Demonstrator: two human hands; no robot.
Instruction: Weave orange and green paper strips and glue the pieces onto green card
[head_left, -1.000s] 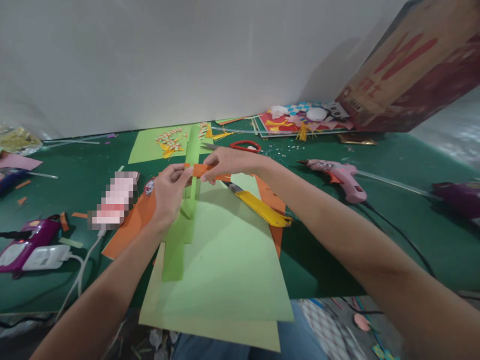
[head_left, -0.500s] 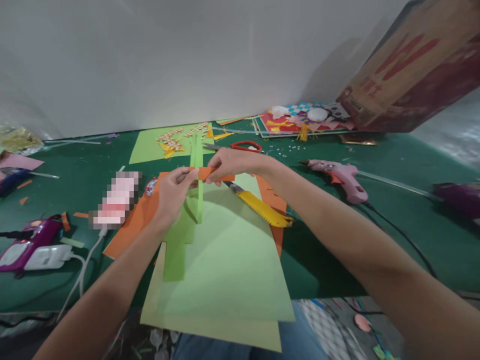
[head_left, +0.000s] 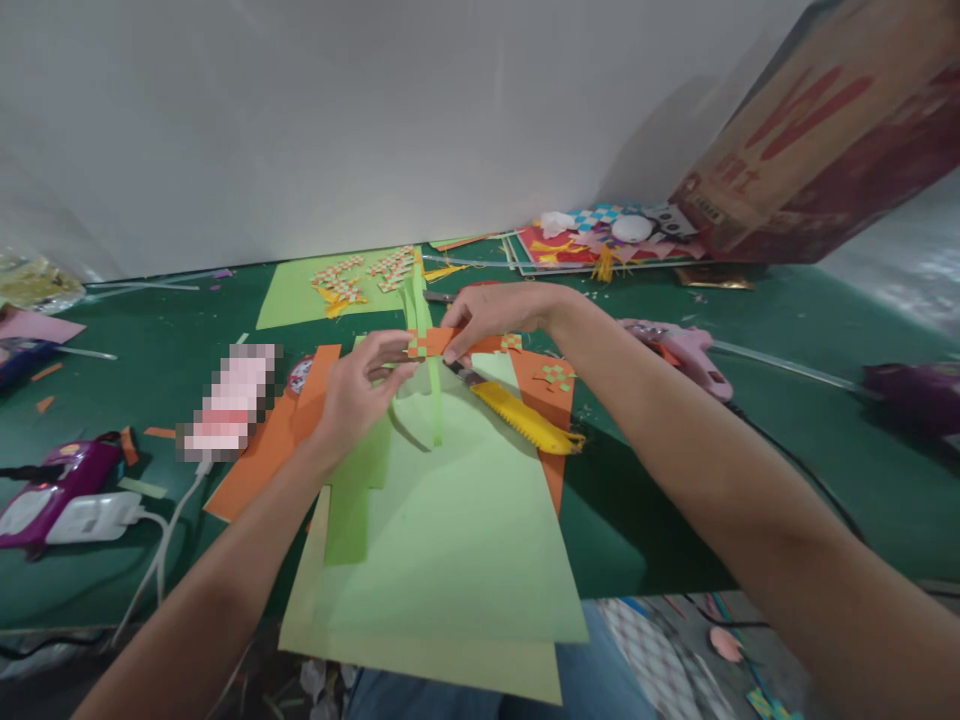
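Observation:
Between my hands is an orange paper strip (head_left: 442, 341), with narrow light-green strips (head_left: 436, 405) crossing it near its left end. A small orange-and-green check shows at that crossing. My right hand (head_left: 499, 312) pinches the orange strip from above, thumb in front. My left hand (head_left: 364, 390) is beside the strip's left end, its thumb and fingers apart; whether a fingertip touches the paper is unclear. Below lie pale green paper sheets (head_left: 457, 540). A yellow utility knife (head_left: 529, 415) rests on them, blade tip near my right thumb. Scissors (head_left: 440, 297) are mostly hidden behind my right hand.
Orange paper (head_left: 259, 455) lies left, near a phone (head_left: 232, 400) on a white cable. A pink glue gun (head_left: 694, 355) is at right, partly behind my forearm. Small checked pieces (head_left: 341, 280) sit on green paper at the back. A paper bag (head_left: 817, 140) stands at back right.
Both hands and the strips have shifted to the right. My left thumb and fingers have parted from their pinch, uncovering the checked crossing. My right hand now hides more of the scissors.

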